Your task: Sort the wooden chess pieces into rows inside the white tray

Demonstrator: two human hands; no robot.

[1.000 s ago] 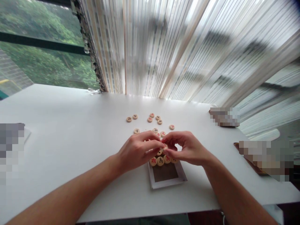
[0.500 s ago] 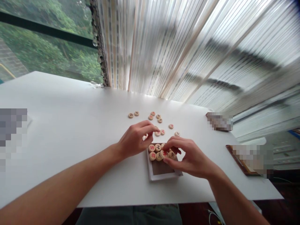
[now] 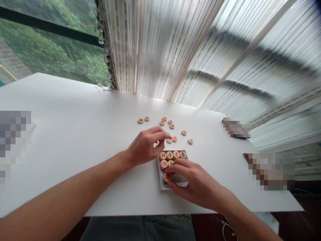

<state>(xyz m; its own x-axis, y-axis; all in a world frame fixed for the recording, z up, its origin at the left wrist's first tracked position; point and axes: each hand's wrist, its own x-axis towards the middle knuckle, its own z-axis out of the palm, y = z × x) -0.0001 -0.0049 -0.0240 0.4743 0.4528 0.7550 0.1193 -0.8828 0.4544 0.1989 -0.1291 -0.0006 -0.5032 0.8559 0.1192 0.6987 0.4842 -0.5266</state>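
Note:
A shallow white box [image 3: 161, 183] near the table's front edge holds rows of round wooden pieces with red or black characters. Between its thumb and fingers, my right hand [image 3: 194, 177] grips a red-marked piece [image 3: 167, 177] at the box's lower left, covering part of the second row. My left hand [image 3: 149, 145] hovers just behind and left of the box, its index fingertip at a red-marked piece [image 3: 170, 140] on the table. Whether the curled fingers of that hand hold anything is hidden. Another red-marked piece [image 3: 175, 139] lies beside that fingertip.
Several loose pieces lie farther back on the white table [image 3: 75, 134], among them a black-marked one [image 3: 190, 141] at the right. Blurred-out objects stand at the table's right and left edges. A striped curtain [image 3: 155, 50] hangs behind.
My right hand has moved left and toward the front of the box with the red-marked piece, uncovering pieces in the back row. My left hand has barely moved.

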